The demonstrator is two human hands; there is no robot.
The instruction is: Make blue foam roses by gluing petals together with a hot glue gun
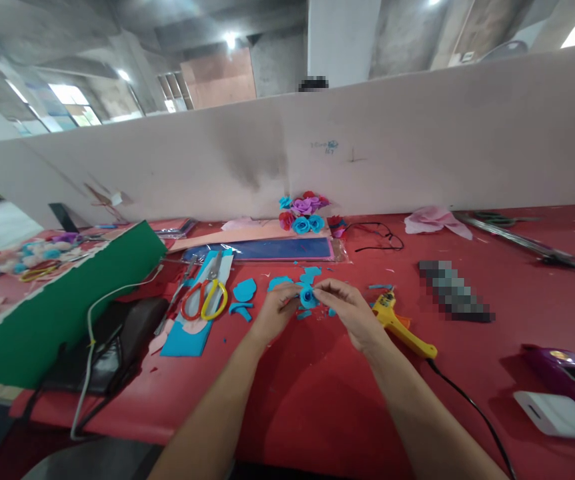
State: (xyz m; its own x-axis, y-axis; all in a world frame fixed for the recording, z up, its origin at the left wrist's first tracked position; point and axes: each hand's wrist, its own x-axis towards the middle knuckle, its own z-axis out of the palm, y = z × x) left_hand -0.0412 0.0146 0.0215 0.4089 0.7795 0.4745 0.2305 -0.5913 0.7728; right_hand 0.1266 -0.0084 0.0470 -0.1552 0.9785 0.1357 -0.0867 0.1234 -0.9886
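Note:
Between my two hands is a small blue paper rose (308, 297), held just above the red table (307, 387). My left hand (276, 308) pinches its left side with closed fingers. From the right, the thumb and fingers of my right hand (346, 308) close on the rose's petals. Loose blue paper petals (245, 290) lie to the left of my left hand and behind the rose. A yellow glue gun (401, 328) rests just right of my right hand, its black cord trailing toward the front edge.
Scissors with red and yellow handles (213, 300) lie on blue paper (186, 339) at left. Finished paper flowers (303, 215) stand at the back beside a wrapped blue sheet (277, 249). A green divider (67, 297), black bag (117, 343), glasses (380, 243), blurred dark object (452, 292) and white box (557, 415) surround the work area.

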